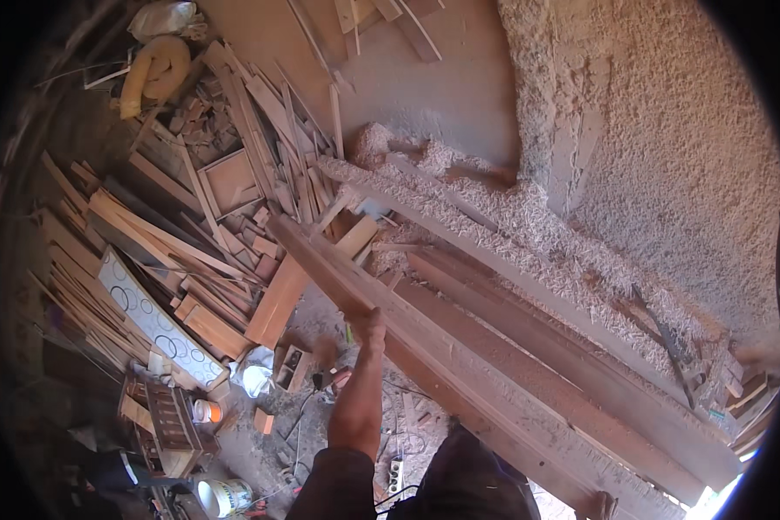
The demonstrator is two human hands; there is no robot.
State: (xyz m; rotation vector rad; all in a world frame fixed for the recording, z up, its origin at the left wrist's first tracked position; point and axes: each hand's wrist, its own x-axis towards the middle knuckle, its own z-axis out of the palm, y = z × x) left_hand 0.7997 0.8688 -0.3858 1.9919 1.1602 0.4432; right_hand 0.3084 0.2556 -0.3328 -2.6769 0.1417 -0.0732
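Note:
A long, thick wooden plank (459, 347) slants from the middle of the view to the lower right edge. My left hand (368, 328) is closed around its near edge, toward the far end, with some fingers hidden by the wood. Farther down the same plank, at the bottom of the view, my right hand (596, 504) grips it too; only part of that hand shows. Beyond it, other long boards (537, 329) lie side by side at the same slant.
Wood shavings (529, 225) are heaped along the rough wall (650, 147). Offcuts and strips (208, 260) pile up at the left, beside a white panel with circles (152, 316). A white bucket (224, 497), a wooden crate (169, 425), cables and a power strip (395, 477) are on the floor nearby.

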